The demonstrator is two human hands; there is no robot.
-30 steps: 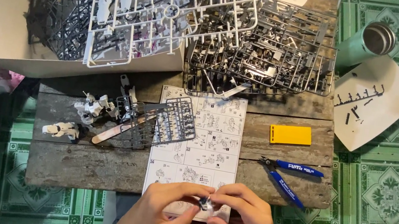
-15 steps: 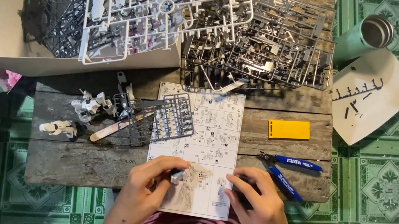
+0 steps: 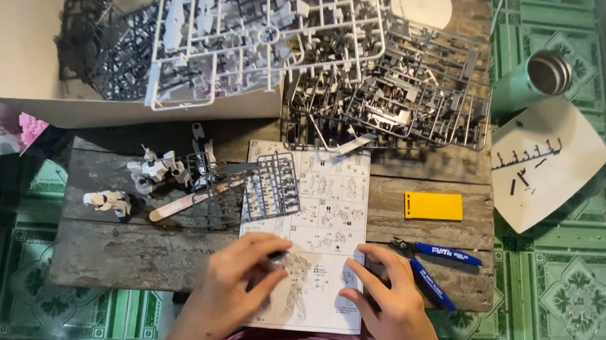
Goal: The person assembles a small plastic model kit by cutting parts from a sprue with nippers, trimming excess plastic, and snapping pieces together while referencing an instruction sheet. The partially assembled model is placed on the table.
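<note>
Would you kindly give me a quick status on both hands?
Left hand pinching a small dark part. Right hand flat on the manual. Cutters beside it.

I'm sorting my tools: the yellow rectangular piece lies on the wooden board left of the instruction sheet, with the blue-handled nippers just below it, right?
Not quite. In the head view the yellow rectangular piece lies right of the instruction sheet, on the wooden board, with the blue-handled nippers just below it.

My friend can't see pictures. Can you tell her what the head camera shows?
Two bare hands rest on a model kit instruction sheet on a wooden board: the left hand pinches a small dark part, the right hand lies open beside blue-handled nippers. Behind are a yellow card, plastic part frames and a white box.
</note>
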